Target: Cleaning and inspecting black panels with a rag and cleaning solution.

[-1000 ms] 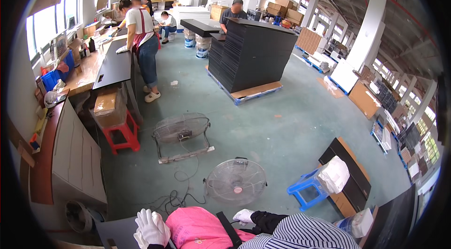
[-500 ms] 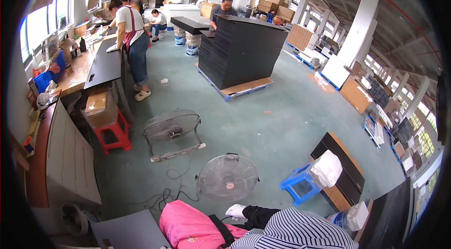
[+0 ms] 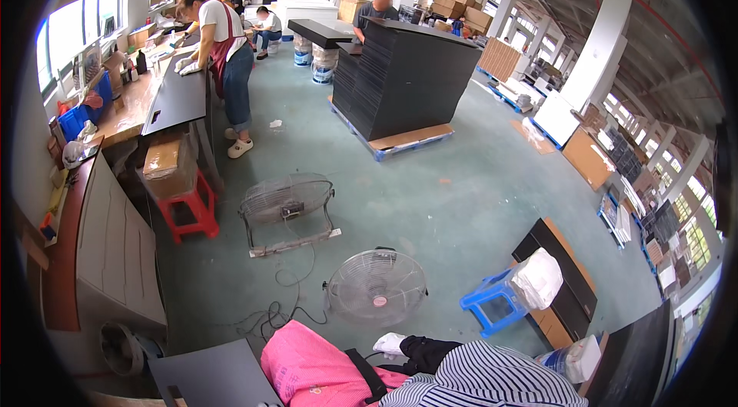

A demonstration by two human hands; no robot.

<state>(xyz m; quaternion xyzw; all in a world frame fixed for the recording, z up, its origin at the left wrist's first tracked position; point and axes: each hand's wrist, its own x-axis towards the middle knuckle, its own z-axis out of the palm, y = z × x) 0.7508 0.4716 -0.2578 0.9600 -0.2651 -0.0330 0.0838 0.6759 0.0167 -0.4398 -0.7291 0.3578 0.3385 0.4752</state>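
Neither of my hands can be made out. At the lower left lies a dark grey panel (image 3: 219, 372) with a small slot near its bottom edge; tiny pale bits by its lower corner are too cut off to tell. Pink patterned cloth (image 3: 307, 365) with a black strap (image 3: 365, 375) fills the bottom middle. Beside it is black-and-white striped cloth (image 3: 492, 376). Black cloth (image 3: 423, 353) runs out from the stripes to a white shape (image 3: 390, 343), a shoe or a glove; I cannot tell which.
Two floor fans (image 3: 377, 288) stand ahead, cables on the floor. A blue stool (image 3: 492, 303) carries a white bundle. Beyond is a tall stack of black panels (image 3: 415, 76) on a pallet, a person (image 3: 377, 11) behind it. A gloved person (image 3: 223, 38) leans over the left bench.
The view has shifted slightly, so most of the room sits a little farther right. The person at the left bench has brought their gloved hands together over the panel there.
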